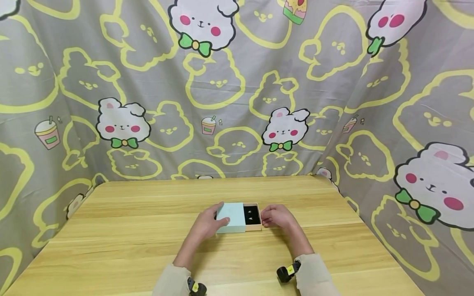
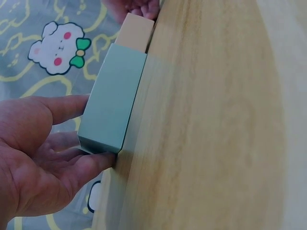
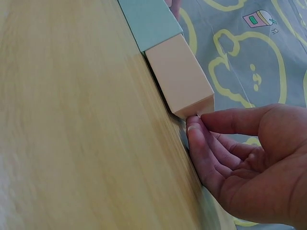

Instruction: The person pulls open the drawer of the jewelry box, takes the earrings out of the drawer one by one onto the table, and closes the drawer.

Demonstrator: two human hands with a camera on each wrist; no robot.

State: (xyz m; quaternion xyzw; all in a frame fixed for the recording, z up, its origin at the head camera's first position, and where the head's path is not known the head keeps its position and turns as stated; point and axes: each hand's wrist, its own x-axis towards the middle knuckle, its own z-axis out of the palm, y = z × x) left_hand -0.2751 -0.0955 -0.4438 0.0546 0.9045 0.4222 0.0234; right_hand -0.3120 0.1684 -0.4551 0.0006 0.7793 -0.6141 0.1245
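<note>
A pale green box sleeve [image 1: 231, 214] lies on the table with a peach drawer [image 1: 253, 228] sticking out of its right side. Two small star-like pieces [image 1: 249, 215] show on the drawer's black insert. My left hand [image 1: 208, 222] grips the sleeve at its left end, thumb and fingers on opposite sides; the left wrist view shows this hand [image 2: 48, 153] round the sleeve [image 2: 112, 96]. At the drawer's outer end, my right hand [image 1: 277, 216] has thumb and forefinger together. In the right wrist view those fingertips of the hand [image 3: 259, 158] pinch at the drawer's [image 3: 180, 76] end; what lies between them is hidden.
The wooden table [image 1: 148, 246] extends around the box on all sides. A grey curtain [image 1: 229, 98] with yellow outlines and white rabbit faces hangs behind the table and along both sides. Dark wrist cameras sit at both sleeve cuffs.
</note>
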